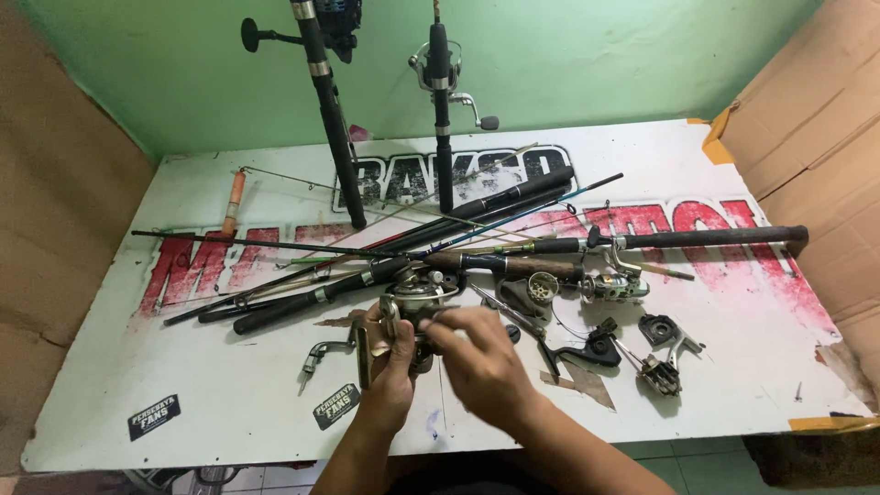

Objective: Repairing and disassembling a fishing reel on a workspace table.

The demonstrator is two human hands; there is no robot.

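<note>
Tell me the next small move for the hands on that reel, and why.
Probably keep the left hand gripping the small metal fishing reel steady while the right hand works the part at its side; both hands meet there above the white printed table.

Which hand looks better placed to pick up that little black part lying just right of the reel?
Probably the right hand. It works on the fishing reel from the right side, close to the black part on the table. The left hand grips the reel and sits farther away.

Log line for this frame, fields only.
left hand: grips fishing reel | right hand: fingers on reel, grip unclear | table: fishing rods, reel parts
</note>
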